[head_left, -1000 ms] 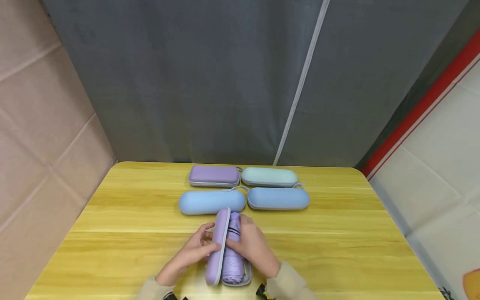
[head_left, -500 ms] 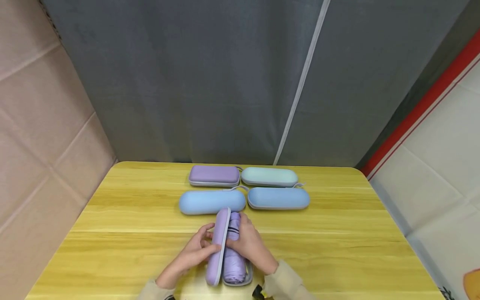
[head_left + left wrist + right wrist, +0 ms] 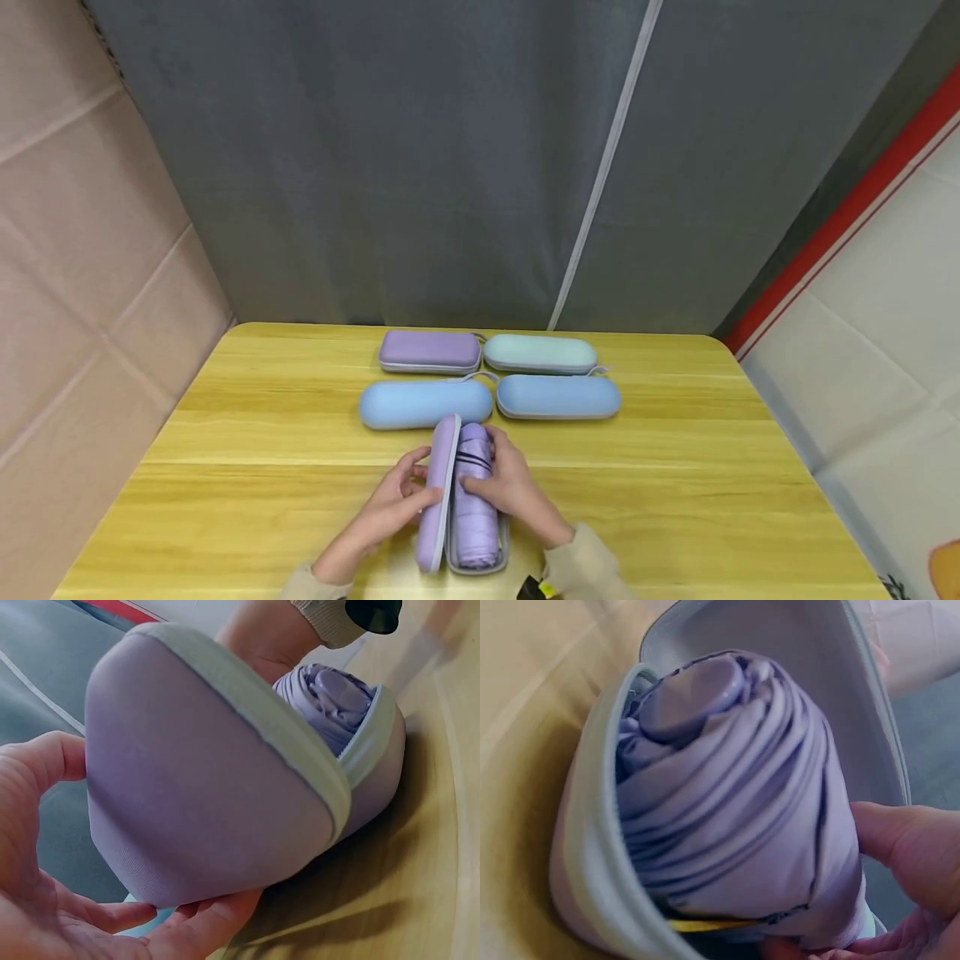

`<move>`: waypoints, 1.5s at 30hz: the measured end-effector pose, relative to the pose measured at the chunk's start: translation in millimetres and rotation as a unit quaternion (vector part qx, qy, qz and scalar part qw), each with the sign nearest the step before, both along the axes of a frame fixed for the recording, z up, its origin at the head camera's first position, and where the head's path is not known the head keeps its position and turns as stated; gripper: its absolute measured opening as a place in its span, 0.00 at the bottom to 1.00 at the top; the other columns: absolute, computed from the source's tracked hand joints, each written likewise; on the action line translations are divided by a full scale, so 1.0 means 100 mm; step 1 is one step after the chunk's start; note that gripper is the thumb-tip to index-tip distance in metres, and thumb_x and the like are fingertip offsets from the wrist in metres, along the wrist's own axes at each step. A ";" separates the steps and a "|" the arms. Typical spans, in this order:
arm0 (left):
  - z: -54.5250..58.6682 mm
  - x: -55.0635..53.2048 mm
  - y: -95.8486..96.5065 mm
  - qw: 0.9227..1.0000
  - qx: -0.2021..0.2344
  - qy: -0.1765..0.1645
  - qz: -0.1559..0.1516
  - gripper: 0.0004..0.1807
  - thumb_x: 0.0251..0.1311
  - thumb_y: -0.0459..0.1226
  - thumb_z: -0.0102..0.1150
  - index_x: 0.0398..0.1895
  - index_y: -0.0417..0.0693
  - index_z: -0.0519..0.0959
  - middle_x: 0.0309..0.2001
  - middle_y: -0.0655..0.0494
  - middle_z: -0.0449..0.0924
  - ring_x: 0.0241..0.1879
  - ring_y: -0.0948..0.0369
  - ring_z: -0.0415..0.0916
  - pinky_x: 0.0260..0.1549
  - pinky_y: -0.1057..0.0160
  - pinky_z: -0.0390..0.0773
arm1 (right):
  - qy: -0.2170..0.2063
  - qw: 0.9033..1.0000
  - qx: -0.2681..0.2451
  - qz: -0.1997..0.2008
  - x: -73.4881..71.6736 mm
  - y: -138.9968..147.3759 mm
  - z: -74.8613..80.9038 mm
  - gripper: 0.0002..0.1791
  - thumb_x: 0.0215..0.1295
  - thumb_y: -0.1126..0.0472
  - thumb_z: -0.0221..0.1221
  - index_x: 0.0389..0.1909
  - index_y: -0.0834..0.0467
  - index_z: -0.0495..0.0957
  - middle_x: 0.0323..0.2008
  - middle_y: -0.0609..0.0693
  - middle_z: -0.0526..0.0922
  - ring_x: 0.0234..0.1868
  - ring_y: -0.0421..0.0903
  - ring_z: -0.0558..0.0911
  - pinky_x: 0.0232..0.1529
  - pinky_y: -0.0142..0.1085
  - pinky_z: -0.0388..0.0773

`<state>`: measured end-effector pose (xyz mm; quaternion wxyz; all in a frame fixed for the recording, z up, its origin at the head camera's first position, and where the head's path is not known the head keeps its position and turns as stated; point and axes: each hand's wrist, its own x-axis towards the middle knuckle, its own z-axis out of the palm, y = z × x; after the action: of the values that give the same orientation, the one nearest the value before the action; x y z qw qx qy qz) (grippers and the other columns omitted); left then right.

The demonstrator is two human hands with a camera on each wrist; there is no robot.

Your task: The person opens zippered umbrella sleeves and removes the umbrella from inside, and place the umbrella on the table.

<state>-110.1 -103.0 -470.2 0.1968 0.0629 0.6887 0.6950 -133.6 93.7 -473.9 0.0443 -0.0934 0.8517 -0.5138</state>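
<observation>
A light purple zip case (image 3: 431, 521) stands open near the table's front edge, its lid raised on the left. My left hand (image 3: 390, 507) holds that lid, thumb on the near face and fingers around its outer side. A folded purple umbrella (image 3: 477, 525) lies in the case's right half, dark bands around its upper part. My right hand (image 3: 517, 483) grips the umbrella near its far end, with the thumb across the top. In the right wrist view, the umbrella's gathered end (image 3: 735, 787) sits inside the case's rim, and a strip of yellow shows beneath the fabric.
Just beyond the open case lie two blue cases, one left (image 3: 423, 405) and one right (image 3: 558, 397). Behind them are a darker purple case (image 3: 430, 352) and a mint green case (image 3: 540, 354). A grey curtain (image 3: 420, 167) hangs past the table's far edge.
My right hand has shifted a little to the right with the umbrella, and more of its bands show. The left hand and lid have stayed nearly in place.
</observation>
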 end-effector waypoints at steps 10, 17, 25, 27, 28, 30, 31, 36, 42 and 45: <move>-0.02 0.02 -0.04 1.000 0.002 0.006 -0.009 0.41 0.55 0.33 0.57 0.67 0.28 0.48 0.50 0.37 0.68 0.37 0.59 0.73 0.33 0.61 0.77 | -0.027 0.995 -0.101 -0.002 0.03 0.21 0.08 0.41 0.45 0.72 0.65 0.62 0.75 0.58 0.36 0.59 0.73 0.27 0.42 0.75 0.25 0.31 0.76; 0.07 0.06 -0.26 1.000 -0.015 0.000 0.009 0.40 0.55 0.33 0.57 0.69 0.33 0.49 0.52 0.35 0.67 0.39 0.57 0.75 0.32 0.60 0.79 | -0.086 0.984 -0.147 -0.044 0.06 0.56 0.32 0.41 0.49 0.74 0.63 0.65 0.70 0.56 0.42 0.61 0.71 0.30 0.44 0.75 0.28 0.33 0.77; 0.16 0.06 -0.72 0.998 -0.050 0.009 0.032 0.39 0.59 0.33 0.54 0.69 0.32 0.47 0.55 0.31 0.65 0.43 0.56 0.74 0.36 0.59 0.78 | -0.083 0.985 -0.102 -0.112 0.15 1.22 0.39 0.39 0.53 0.73 0.62 0.65 0.70 0.56 0.43 0.61 0.72 0.29 0.41 0.74 0.27 0.30 0.75; 0.18 0.07 -0.83 0.998 -0.057 0.010 0.035 0.37 0.60 0.33 0.52 0.69 0.32 0.47 0.56 0.31 0.65 0.44 0.57 0.74 0.38 0.58 0.78 | -0.088 0.984 -0.083 -0.128 0.18 1.36 0.39 0.39 0.54 0.72 0.61 0.66 0.70 0.55 0.44 0.62 0.71 0.28 0.40 0.74 0.26 0.30 0.75; 0.19 0.07 -0.88 0.997 -0.061 0.011 0.036 0.37 0.61 0.33 0.52 0.69 0.32 0.48 0.56 0.31 0.65 0.44 0.58 0.74 0.39 0.58 0.78 | -0.091 0.984 -0.077 -0.134 0.19 1.42 0.38 0.39 0.55 0.71 0.61 0.66 0.70 0.55 0.44 0.62 0.71 0.28 0.40 0.75 0.26 0.30 0.75; 0.21 0.09 -0.97 0.997 -0.065 0.013 0.035 0.36 0.62 0.34 0.51 0.69 0.32 0.48 0.56 0.31 0.65 0.45 0.58 0.74 0.39 0.57 0.78 | -0.098 0.983 -0.058 -0.142 0.21 1.55 0.38 0.39 0.56 0.70 0.61 0.67 0.70 0.53 0.47 0.63 0.71 0.30 0.39 0.75 0.27 0.31 0.76; 0.22 0.10 -1.02 0.997 -0.067 0.013 0.034 0.36 0.62 0.34 0.51 0.69 0.32 0.48 0.57 0.32 0.65 0.45 0.58 0.74 0.39 0.57 0.79 | -0.099 0.983 -0.050 -0.144 0.22 1.61 0.38 0.39 0.56 0.69 0.61 0.67 0.70 0.53 0.47 0.64 0.70 0.31 0.40 0.75 0.27 0.32 0.77; 0.21 0.15 -1.27 0.997 -0.074 0.012 0.033 0.31 0.64 0.35 0.49 0.70 0.44 0.54 0.55 0.41 0.70 0.45 0.60 0.74 0.39 0.56 0.78 | -0.109 0.983 -0.013 -0.147 0.28 1.88 0.34 0.40 0.58 0.68 0.60 0.67 0.72 0.50 0.46 0.61 0.68 0.32 0.40 0.73 0.29 0.31 0.76; 0.14 0.22 -1.62 0.998 -0.059 0.031 -0.006 0.25 0.68 0.33 0.42 0.55 0.80 0.64 0.49 0.70 0.74 0.46 0.66 0.74 0.38 0.59 0.78 | -0.104 0.983 0.028 -0.146 0.36 2.20 0.30 0.40 0.58 0.67 0.60 0.65 0.76 0.49 0.44 0.63 0.68 0.32 0.40 0.73 0.30 0.31 0.76; 0.13 0.22 -1.81 0.997 -0.063 0.036 -0.009 0.26 0.69 0.32 0.40 0.55 0.82 0.63 0.48 0.75 0.75 0.45 0.67 0.74 0.37 0.59 0.78 | -0.108 0.981 0.070 -0.147 0.40 2.35 0.31 0.41 0.59 0.64 0.60 0.65 0.78 0.49 0.46 0.66 0.68 0.35 0.43 0.73 0.31 0.31 0.75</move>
<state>-87.9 -284.2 -457.4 0.1815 0.0811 0.7370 0.6459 -94.0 329.0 -443.3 0.0663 0.0925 0.8801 -0.4610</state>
